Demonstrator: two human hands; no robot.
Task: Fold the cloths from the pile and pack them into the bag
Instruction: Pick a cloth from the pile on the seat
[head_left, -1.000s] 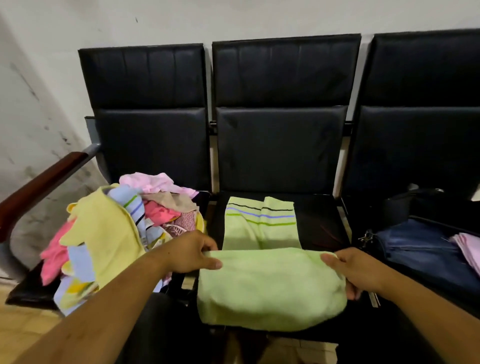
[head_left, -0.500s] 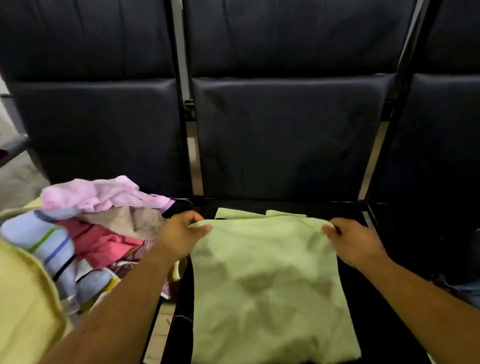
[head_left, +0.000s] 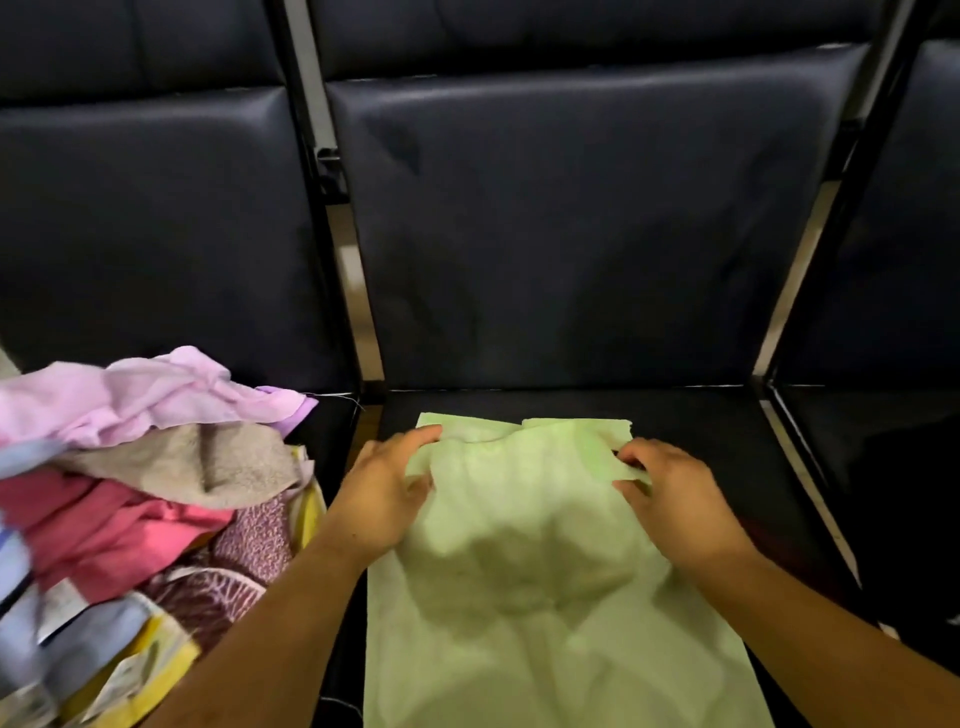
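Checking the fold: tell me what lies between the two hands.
Head view: only the green cloth lies between left hand and right hand.

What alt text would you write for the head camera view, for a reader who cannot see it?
The left hand and right hand hold the far corners of a light green cloth spread on a black seat. A pile of mixed cloths lies to its left.

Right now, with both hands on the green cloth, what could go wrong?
The green cloth is rumpled in the middle, so creases may get folded in. Its lower layer peeks out past the far edge between the left hand and right hand, so the fold may end crooked. The left forearm passes close to the pile and could nudge it.
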